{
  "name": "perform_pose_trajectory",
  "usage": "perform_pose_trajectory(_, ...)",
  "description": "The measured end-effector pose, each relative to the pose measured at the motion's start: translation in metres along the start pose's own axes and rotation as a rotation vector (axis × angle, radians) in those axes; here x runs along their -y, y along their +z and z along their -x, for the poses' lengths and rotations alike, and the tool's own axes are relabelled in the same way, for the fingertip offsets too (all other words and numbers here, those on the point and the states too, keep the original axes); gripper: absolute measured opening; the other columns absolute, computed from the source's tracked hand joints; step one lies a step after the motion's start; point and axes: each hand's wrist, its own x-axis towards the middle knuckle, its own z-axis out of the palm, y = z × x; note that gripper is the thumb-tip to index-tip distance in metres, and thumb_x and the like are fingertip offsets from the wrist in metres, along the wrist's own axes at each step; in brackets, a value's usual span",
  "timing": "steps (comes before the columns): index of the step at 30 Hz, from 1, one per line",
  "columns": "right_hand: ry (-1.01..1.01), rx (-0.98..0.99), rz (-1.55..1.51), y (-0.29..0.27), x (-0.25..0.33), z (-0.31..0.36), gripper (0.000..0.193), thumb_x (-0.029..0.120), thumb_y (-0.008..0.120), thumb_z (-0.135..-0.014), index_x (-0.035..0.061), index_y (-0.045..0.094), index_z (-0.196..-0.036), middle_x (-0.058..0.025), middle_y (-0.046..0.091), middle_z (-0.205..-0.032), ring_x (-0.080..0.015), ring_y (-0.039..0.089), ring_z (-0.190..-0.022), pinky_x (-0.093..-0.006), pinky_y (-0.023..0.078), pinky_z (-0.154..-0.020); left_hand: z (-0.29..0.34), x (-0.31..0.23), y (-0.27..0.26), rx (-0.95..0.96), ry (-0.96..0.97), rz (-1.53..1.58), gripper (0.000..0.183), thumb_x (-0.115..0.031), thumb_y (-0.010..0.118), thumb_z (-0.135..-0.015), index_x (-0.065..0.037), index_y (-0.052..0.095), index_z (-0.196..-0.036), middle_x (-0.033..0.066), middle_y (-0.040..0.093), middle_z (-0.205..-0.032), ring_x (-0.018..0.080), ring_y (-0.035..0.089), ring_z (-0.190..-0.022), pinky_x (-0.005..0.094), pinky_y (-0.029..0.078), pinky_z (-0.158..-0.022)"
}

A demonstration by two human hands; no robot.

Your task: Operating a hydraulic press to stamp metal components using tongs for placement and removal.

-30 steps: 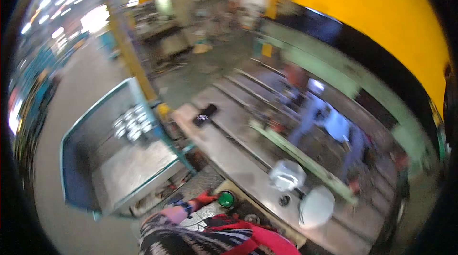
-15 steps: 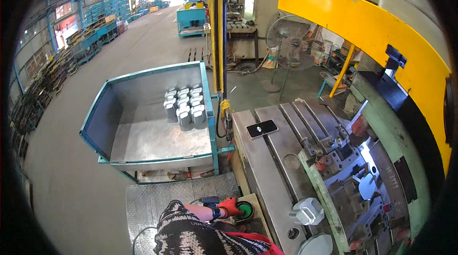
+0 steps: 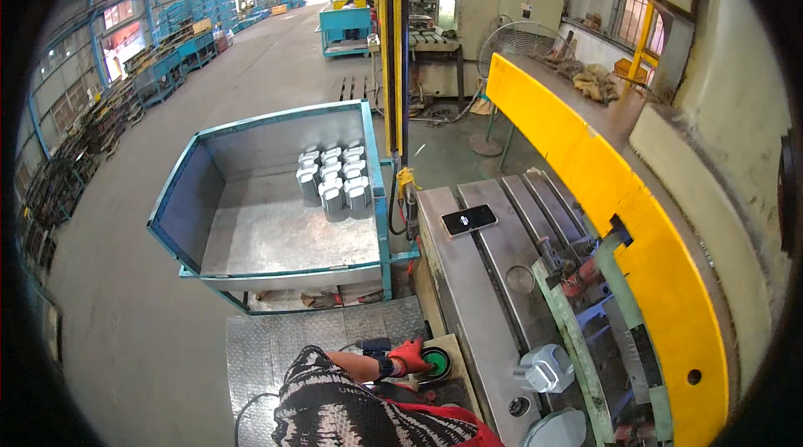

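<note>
My left hand (image 3: 407,357), in a red glove, reaches from the lower edge with a dark band at the wrist. Its fingers lie against a round green push button (image 3: 436,362) set in a black ring on a control stand. No object shows in this hand, and its fingers look extended. My right hand is out of sight. To the right, a pale grey moulded part (image 3: 547,368) rests on the slotted press bed (image 3: 468,296). A second grey piece (image 3: 556,430) is cut off by the lower edge. A broad yellow beam (image 3: 602,167) spans low over the tooling.
A teal-framed metal bin (image 3: 284,267) at left holds several grey parts (image 3: 332,175). A phone (image 3: 469,220) lies on the bed's far end. A yellow-black post (image 3: 391,62) stands beside the bin, and tread plate (image 3: 309,338) covers the floor below it.
The yellow beam has come down over the tooling and now covers much of it. My left hand stays at the green button. The view has shifted slightly.
</note>
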Motion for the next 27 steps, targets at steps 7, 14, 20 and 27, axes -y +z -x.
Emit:
perform_pose_trajectory(7,0.006,-0.004,-0.007,-0.004,-0.008,0.009,0.042,0.021,0.069,-0.080,0.0070,0.054,-0.117,-0.0118,0.062,-0.098,-0.0169,0.061,-0.085,-0.0315,0.050,-0.068,0.004,0.003,0.000,0.026,-0.001,0.018,0.085,-0.052,0.072,-0.061,-0.006,0.043,-0.126,0.0248,0.048,-0.122,0.0384,0.049,-0.113,0.0431,0.042,-0.092)
perform_pose_trajectory(14,0.069,-0.069,-0.052,-0.016,-0.042,0.038,0.042,0.020,0.070,-0.079,0.0065,0.054,-0.116,-0.0116,0.063,-0.097,-0.0168,0.061,-0.085,-0.0312,0.050,-0.068,-0.019,0.020,0.005,0.118,0.051,-0.153,0.081,-0.056,0.070,-0.062,-0.004,0.049,-0.121,0.0231,0.057,-0.113,0.0367,0.056,-0.105,0.0438,0.045,-0.089)
perform_pose_trajectory(20,0.257,-0.236,-0.263,-0.046,-0.104,0.126,0.042,0.020,0.070,-0.079,0.0061,0.054,-0.115,-0.0115,0.063,-0.096,-0.0168,0.061,-0.085,-0.0311,0.050,-0.068,-0.067,-0.079,-0.125,0.178,0.403,-0.759,0.043,-0.046,0.059,-0.074,-0.008,0.067,-0.093,0.0166,0.066,-0.092,0.0349,0.063,-0.087,0.0455,0.049,-0.077)
perform_pose_trajectory(27,0.428,-0.407,-0.564,-0.045,-0.126,0.224,0.041,0.019,0.071,-0.078,0.0057,0.055,-0.114,-0.0114,0.064,-0.095,-0.0167,0.061,-0.084,-0.0308,0.050,-0.068,-0.053,-0.301,-0.110,-0.316,1.259,-0.275,0.047,-0.024,0.067,-0.073,-0.011,0.055,-0.117,0.0110,0.059,-0.106,0.0307,0.054,-0.102,0.0409,0.042,-0.089)
